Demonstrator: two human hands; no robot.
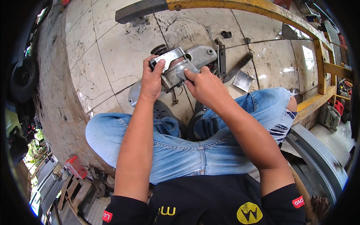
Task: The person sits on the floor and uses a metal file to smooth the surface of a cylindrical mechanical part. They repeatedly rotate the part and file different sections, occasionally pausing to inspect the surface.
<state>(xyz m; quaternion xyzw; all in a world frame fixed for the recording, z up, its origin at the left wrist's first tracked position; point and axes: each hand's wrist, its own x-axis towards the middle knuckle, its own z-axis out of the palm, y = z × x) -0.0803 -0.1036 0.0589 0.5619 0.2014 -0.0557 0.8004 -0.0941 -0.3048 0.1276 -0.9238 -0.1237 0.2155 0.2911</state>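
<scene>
My left hand [152, 80] is closed on a shiny silver metal bracket [173, 56], thumb on top and fingers round its left end. The bracket lies over a grey cast-metal part [201, 55] with rounded ends and bolt holes, which reaches from the upper right down toward my feet. My right hand [208, 86] pinches a small dull grey metal plate [183, 71] against the middle of this part, just beside the bracket. Behind my left fingers shows a dark coil or round rubber piece [159, 49]. Below the part a bolt [175, 98] points downward.
A knife-like dark blade [238, 67] and a square metal sheet [243, 81] lie on the dirty tiled floor [90, 56] to the right. Past them runs a yellow metal frame [318, 67]. A red box [76, 167] and scrap wood sit at lower left. A black wheel [24, 78] stands far left.
</scene>
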